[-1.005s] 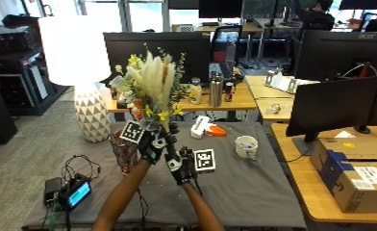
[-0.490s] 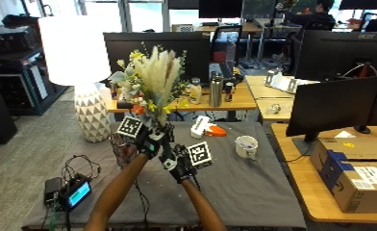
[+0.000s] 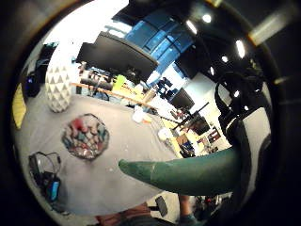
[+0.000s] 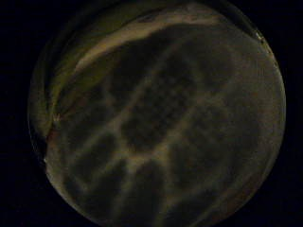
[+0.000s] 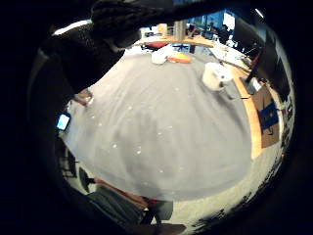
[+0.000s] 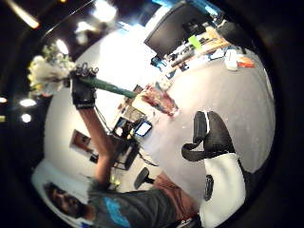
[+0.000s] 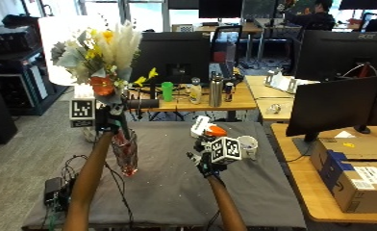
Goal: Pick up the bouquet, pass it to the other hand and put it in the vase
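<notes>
My left hand (image 7: 107,119) grips the green stem wrap (image 3: 188,174) of the bouquet (image 7: 102,50) and holds it upright, high above the table's left side. The cream, yellow and orange flowers stand well over the glass vase (image 7: 126,153), which sits on the grey cloth just below and beside that hand. The left little finger side palm view looks down into the vase (image 3: 86,136), the stem end off to one side of it. My right hand (image 7: 209,155) hovers over the middle of the table, fingers relaxed and holding nothing. From it I see the left hand (image 6: 83,92) with the bouquet (image 6: 47,73).
A white mug (image 7: 247,144) and an orange and white object (image 7: 207,129) lie at the back right of the grey table (image 7: 176,192). A small device with cables (image 7: 53,190) lies at the front left. A dark monitor (image 7: 333,108) stands to the right.
The right hand has let go of the bouquet and moved right and down. The left hand has carried the bouquet up and to the left, above the vase.
</notes>
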A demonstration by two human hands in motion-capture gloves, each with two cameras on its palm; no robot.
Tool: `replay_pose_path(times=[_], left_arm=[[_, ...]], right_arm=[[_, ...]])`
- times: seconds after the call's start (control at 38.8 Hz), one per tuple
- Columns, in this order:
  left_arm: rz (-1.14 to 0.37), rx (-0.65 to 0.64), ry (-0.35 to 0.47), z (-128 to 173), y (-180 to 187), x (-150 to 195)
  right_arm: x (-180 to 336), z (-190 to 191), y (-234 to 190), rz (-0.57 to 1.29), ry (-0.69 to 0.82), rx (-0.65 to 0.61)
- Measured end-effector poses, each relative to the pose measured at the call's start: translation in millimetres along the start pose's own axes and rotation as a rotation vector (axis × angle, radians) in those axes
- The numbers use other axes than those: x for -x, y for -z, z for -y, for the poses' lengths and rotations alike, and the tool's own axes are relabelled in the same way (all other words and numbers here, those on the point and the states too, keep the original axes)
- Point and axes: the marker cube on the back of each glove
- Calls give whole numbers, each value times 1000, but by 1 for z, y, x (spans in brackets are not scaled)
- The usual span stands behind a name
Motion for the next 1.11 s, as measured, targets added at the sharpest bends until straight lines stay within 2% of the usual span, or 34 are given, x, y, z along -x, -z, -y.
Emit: replay_pose_path(times=[0.05,0.1,0.34,0.52,0.67,0.8,0.93,1.03,1.11], left_arm=[[34,-28,88,9,15,16],[47,-46,129,17,30,24],[57,-102,189,41,73,73],[19,-99,263,47,63,122],[41,0,335,37,37,156],[83,129,363,25,27,185],[228,251,415,0,29,207],[343,379,503,-21,40,214],[489,483,555,-37,59,215]], right_arm=[[-3,1,8,-27,-1,-13],[-7,1,16,-56,-3,-28],[-23,0,44,-163,-13,-89],[-33,0,50,-163,-44,-91],[-32,2,50,-163,-44,-94],[-30,3,50,-162,-32,-102],[-25,2,55,-166,-30,-108],[-23,1,55,-161,-27,-112],[-21,1,55,-163,-26,-115]])
